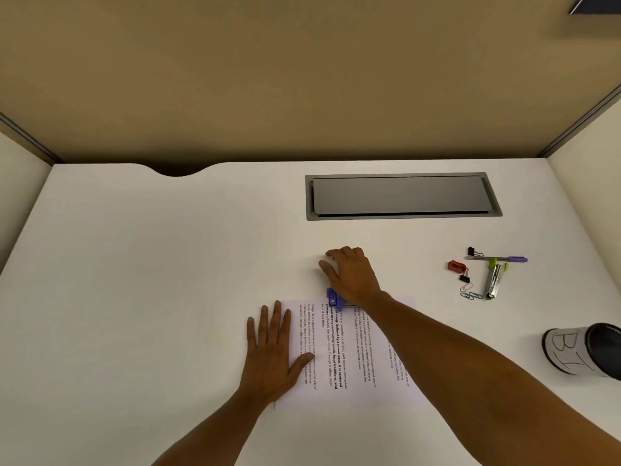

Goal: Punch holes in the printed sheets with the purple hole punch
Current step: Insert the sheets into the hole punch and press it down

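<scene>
Even soft light, faint shadows, wide-angle edge bend, slight blur.

The printed sheets [349, 351] carry small text (bold words "local traditions" legible), and the cup [584, 351] reads "BI".

On the white desk [134, 280] I see white printed sheets [353, 358] near centre, the purple hole punch [334, 299] on their far edge; far right lie small stationery items [484, 274], a black cylindrical cup [588, 351] nearer.
</scene>
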### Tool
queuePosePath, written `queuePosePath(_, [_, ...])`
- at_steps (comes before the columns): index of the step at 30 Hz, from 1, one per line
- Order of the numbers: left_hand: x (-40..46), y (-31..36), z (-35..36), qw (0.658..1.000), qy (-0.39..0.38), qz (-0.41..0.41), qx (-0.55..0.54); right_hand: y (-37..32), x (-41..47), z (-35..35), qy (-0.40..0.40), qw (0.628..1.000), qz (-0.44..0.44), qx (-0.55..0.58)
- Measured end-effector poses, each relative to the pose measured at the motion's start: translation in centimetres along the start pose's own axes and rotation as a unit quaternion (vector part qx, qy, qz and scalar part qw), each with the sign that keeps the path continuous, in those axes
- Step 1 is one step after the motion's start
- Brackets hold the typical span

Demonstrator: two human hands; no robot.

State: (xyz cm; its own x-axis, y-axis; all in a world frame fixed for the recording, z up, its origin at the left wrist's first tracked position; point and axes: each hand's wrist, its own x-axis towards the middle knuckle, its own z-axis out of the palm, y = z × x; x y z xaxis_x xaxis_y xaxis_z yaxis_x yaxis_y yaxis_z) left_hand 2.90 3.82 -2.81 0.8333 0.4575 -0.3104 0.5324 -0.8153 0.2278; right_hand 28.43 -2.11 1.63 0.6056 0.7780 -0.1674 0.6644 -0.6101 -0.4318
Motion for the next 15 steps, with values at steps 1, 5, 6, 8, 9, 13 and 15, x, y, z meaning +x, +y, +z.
queuePosePath(1, [0.0, 0.0, 0.1, 1.0, 0.0, -0.002, 0.002, 0.0, 0.1, 0.1, 0.001, 1.0, -0.003, -0.007])
queuePosePath(5, [0.1, 0.1, 0.4, 1.0, 0.005, 0.0, -0.006, 0.2, 0.5, 0.4, 0.019, 0.999, -0.013, -0.029])
queuePosePath(6, [0.1, 0.1, 0.5, 1.0, 0.008, 0.002, -0.008, 0.3, 0.6, 0.5, 0.022, 0.999, -0.014, -0.034])
queuePosePath(8, [0.1, 0.1, 0.7, 1.0, 0.015, 0.003, -0.008, 0.5, 0.8, 0.8, 0.027, 0.998, -0.018, -0.047])
queuePosePath(9, [0.1, 0.1, 0.7, 1.0, 0.016, 0.003, -0.009, 0.5, 0.8, 0.9, 0.03, 0.998, -0.021, -0.051])
queuePosePath(13, [0.2, 0.2, 0.8, 1.0, 0.025, 0.0, -0.008, 0.8, 0.9, 1.6, 0.037, 0.999, -0.012, -0.035])
queuePosePath(15, [0.2, 0.1, 0.9, 1.0, 0.029, 0.0, -0.006, 0.9, 1.1, 1.9, 0.025, 0.999, -0.009, -0.041])
